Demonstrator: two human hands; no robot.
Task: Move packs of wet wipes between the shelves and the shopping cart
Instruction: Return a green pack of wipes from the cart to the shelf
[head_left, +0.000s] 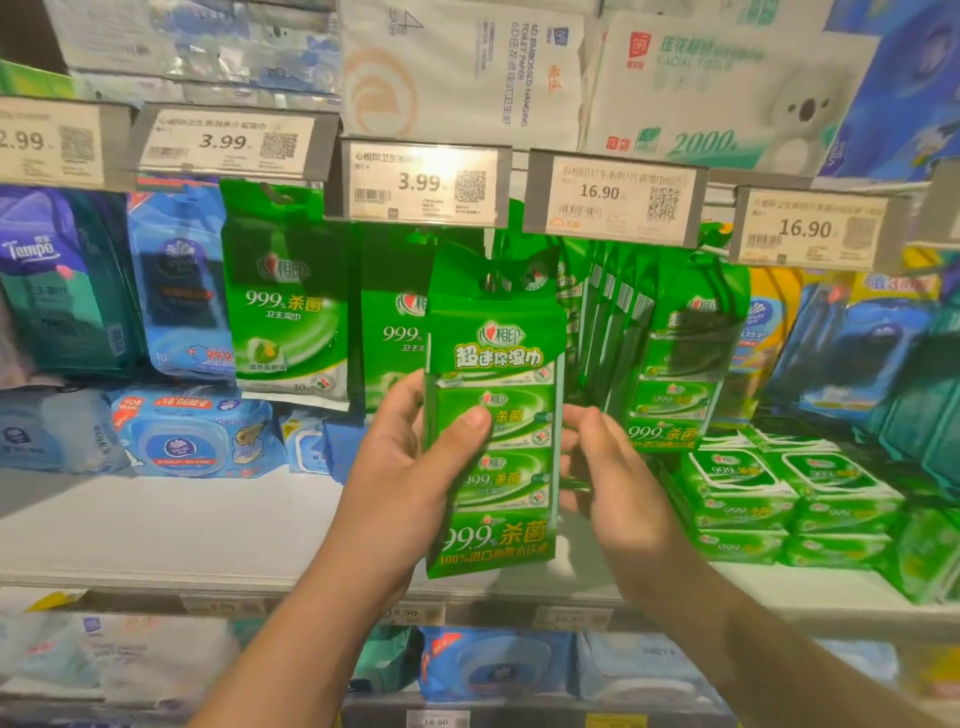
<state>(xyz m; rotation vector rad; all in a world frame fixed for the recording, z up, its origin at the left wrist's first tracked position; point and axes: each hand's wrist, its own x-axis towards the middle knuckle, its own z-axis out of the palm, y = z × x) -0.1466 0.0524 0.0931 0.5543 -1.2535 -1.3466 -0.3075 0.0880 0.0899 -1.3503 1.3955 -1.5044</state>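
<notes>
Presently we hold the tall green wet-wipe pack (493, 415) upright at screen centre, before the hanging row (613, 332). Left hand (410, 467) grips its left edge, thumb across the front; right hand (602, 467), at 3 o'clock, curls behind the right edge. Best support the base and keep the hang-hole level. Glossy, crinkly film; flat, oblong shape.

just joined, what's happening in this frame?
A person stands at a store shelf holding a tall green wipes pack upright in front of the hanging packs. The left hand grips it, thumb across the front. The right hand is at its right edge, fingers loosely curled; contact there is hard to tell. The pack's top sits near the 3.99 price tag. No cart is in view.
</notes>
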